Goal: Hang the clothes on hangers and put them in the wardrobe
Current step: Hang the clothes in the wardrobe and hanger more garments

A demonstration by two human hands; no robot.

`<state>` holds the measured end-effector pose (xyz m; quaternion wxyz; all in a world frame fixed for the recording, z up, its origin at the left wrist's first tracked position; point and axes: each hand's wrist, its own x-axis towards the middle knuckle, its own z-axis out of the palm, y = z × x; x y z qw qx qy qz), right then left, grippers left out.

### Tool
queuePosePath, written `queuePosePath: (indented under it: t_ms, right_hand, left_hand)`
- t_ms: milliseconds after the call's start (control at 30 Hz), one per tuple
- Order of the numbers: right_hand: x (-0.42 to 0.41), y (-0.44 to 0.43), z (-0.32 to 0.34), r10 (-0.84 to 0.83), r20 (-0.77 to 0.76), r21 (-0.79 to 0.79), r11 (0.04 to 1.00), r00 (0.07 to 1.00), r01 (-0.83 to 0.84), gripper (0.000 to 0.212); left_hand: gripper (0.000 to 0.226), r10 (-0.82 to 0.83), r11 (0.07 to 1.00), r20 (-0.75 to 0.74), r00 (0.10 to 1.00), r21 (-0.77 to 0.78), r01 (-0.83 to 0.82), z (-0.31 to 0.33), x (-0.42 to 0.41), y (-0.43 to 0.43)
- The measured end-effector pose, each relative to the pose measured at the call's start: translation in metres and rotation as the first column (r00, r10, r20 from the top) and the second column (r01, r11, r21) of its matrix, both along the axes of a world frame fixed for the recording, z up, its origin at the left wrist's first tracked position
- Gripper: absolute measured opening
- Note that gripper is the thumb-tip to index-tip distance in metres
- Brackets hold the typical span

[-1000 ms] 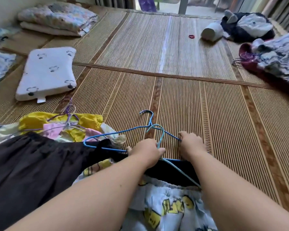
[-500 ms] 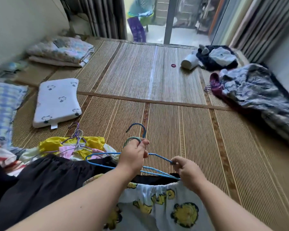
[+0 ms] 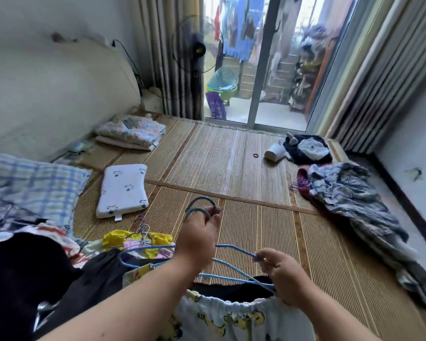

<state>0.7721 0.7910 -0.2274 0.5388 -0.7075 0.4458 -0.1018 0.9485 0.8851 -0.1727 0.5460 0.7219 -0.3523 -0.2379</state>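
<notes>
Head camera: our left hand (image 3: 199, 239) curls round the hooks of the blue wire hangers (image 3: 236, 249), while our right hand (image 3: 284, 276) pinches their shoulder end, just above the white yellow-printed elastic-waisted garment (image 3: 244, 318).

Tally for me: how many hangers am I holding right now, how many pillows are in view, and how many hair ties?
blue hangers, held by the left hand and the right hand: 2
pillows, one white pillow and one checked pillow: 2
red hair tie: 1
Total: 5
</notes>
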Motion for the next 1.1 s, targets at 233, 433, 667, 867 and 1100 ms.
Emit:
queuePosePath:
  t_ms: [233,433,667,867,1100]
  right_hand:
    - [-0.003,0.019,0.062,0.283,-0.012,-0.087,0.955,0.959,-0.283,0.027]
    - [-0.019,0.055,0.11,0.537,0.001,-0.357,0.788,0.843,-0.502,0.013]
    - [-0.043,0.117,0.195,0.804,0.187,-0.52,0.568,0.564,-0.637,0.049]
    - [-0.043,0.187,0.283,0.903,0.243,-0.673,0.42,0.355,-0.608,0.054]
    - [-0.037,0.289,0.352,0.936,0.347,-0.667,0.287,0.055,-0.687,0.048]
  left_hand:
    - [0.02,0.179,0.971,-0.09,0.98,-0.142,-0.19,0.069,-0.019,0.036]
    - [0.02,0.441,0.878,-0.014,0.897,-0.2,-0.435,0.119,-0.058,0.087]
    - [0.016,0.759,0.638,0.146,0.634,-0.365,-0.679,0.208,-0.129,0.178]
    - [0.021,0.835,0.548,0.235,0.497,-0.431,-0.717,0.309,-0.186,0.268]
    - [0.019,0.905,0.403,0.312,0.288,-0.422,-0.812,0.383,-0.235,0.377]
